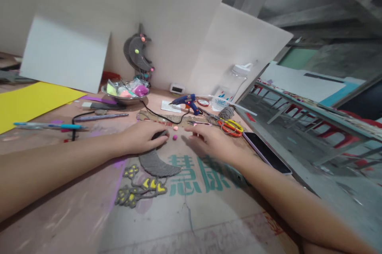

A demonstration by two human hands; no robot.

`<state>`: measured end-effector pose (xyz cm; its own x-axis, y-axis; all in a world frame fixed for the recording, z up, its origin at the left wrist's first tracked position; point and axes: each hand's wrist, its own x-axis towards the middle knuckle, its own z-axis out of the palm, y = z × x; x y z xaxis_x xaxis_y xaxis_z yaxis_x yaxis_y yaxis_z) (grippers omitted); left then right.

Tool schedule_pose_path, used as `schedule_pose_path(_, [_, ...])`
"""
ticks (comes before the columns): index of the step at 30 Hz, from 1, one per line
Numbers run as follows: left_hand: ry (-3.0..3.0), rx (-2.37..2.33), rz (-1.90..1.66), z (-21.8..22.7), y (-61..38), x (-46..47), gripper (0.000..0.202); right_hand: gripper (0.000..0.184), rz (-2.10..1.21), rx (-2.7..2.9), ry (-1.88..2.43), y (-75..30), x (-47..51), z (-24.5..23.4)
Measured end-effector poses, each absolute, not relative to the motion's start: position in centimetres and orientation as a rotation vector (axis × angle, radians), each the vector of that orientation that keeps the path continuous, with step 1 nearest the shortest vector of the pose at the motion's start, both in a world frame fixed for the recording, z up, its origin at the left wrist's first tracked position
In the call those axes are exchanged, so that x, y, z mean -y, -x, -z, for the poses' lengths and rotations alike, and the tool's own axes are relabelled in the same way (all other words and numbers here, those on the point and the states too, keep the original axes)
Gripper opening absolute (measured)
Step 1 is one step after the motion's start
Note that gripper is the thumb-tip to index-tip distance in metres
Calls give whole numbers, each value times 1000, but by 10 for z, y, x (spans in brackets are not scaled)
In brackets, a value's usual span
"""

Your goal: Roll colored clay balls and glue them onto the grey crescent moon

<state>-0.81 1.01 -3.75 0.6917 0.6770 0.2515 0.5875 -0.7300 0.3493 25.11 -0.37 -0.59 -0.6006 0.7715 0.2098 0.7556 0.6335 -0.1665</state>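
Observation:
My left hand (145, 136) grips the upper end of a grey yarn-wrapped crescent moon (159, 164) lying on the work surface. Thumb and fingers close around its tip, hiding part of it. My right hand (215, 142) hovers low to the right, fingers apart and partly curled, with nothing visible in them. Between the hands lie a magenta ball (175, 137) and a light pink ball (175, 128). Another small pink piece (195, 125) shows just behind my right fingers. Below the crescent are grey cord flower shapes with yellow filling (140, 188).
A blue glue gun (185, 101) rests behind the hands. Orange-and-yellow scissors (231, 127), grey yarn (226, 113), a phone (267, 152) and a bottle (229, 85) line the right side. Leftward are a metal bowl (125, 99), pens (49, 126) and yellow sheet (36, 101). A finished-looking moon (137, 51) hangs behind.

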Motion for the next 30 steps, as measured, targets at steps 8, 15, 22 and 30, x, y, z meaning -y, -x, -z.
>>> schedule_pose_path(8, [-2685, -978, -548, 40, 6, -12, 24, 28, -255, 2624, 977, -224, 0, 36])
schedule_pose_path(15, [-2676, -1029, -509, 39, 8, -11, 26, 17, -238, 2522, 1178, -239, 1, 14])
schedule_pose_path(22, [-2673, -1038, -495, 38, 8, -10, 26, 12, -404, 2794, 1351, -268, 4, -19])
schedule_pose_path(30, [-2695, -1034, -519, 39, 7, -11, 29, 51, -103, 2623, 932, -253, 2, -1])
